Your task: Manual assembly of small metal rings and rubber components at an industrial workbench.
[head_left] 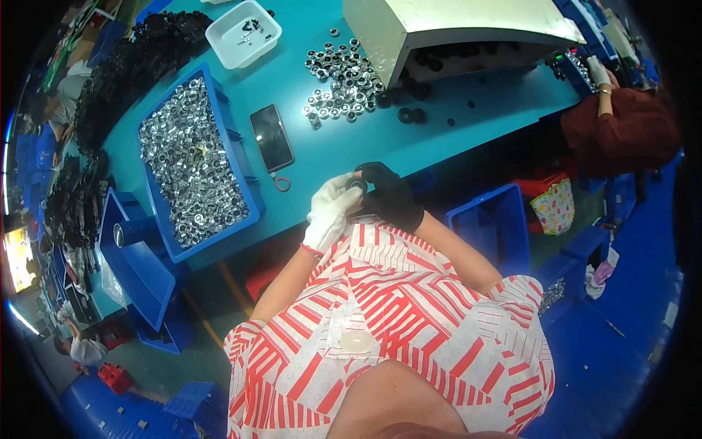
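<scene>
White-gloved left hand [331, 208] and black-gloved right hand [393, 196] pinch a small dark round part [357, 185], right of the phone [271, 137]; blue tray [233, 150] of metal rings [191, 164] stands left of the phone

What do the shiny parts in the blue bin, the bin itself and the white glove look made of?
Shiny parts: metal or chrome-plated plastic, given mirror-bright glints.
Blue bin: probably moulded plastic, evenly coloured, faint sheen.
White glove: likely knitted fabric, matte, softly creased.
</scene>
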`<state>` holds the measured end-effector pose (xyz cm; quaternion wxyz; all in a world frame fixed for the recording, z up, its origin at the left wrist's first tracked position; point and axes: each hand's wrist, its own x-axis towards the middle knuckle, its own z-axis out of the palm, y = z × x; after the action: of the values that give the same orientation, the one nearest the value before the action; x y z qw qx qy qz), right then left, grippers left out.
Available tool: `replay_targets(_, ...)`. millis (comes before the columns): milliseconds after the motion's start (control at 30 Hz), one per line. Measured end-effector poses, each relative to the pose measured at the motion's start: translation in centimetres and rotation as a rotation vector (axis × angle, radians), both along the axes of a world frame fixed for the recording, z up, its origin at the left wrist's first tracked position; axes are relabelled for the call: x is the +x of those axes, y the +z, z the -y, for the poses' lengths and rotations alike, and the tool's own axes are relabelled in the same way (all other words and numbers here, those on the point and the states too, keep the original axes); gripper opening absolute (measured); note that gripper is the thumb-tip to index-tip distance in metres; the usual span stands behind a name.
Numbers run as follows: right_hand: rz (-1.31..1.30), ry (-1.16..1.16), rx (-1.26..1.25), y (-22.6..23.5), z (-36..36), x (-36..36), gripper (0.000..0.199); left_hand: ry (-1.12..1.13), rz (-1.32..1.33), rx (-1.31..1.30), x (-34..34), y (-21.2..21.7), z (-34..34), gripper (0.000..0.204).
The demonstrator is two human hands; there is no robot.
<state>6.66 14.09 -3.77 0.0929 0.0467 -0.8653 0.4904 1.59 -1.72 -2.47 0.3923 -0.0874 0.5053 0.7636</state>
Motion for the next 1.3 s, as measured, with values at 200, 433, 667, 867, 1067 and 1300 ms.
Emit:
replay_targets(200,-0.077,0.028,0.100,0.4,-0.2,-0.2,0.044,-0.129,-0.070,-0.054,-0.3,0.6,0.2,0.044)
replay_targets(433,-0.094,0.024,0.139,-0.1,-0.1,0.1,0.044,-0.094,-0.075,-0.149,0.0,0.7,0.2,0.051)
replay_targets(667,0.043,0.030,-0.068,0.9,-0.5,0.4,0.048,-0.001,0.060,0.050,-0.4,1.4,0.3,0.034)
replay_targets(867,0.172,-0.040,-0.301,-1.4,-1.0,1.1,0.044,-0.032,0.049,0.115,-0.5,-0.3,0.5,0.042)
replay_targets(1067,0.703,-0.008,-1.591,-4.0,-3.3,2.0,0.039,0.013,0.055,0.022,-0.5,-2.5,1.1,0.044)
replay_targets(1300,0.838,-0.328,-1.332,-4.1,-4.7,4.9,0.038,0.033,0.122,-0.042,0.0,-3.8,1.6,0.034)
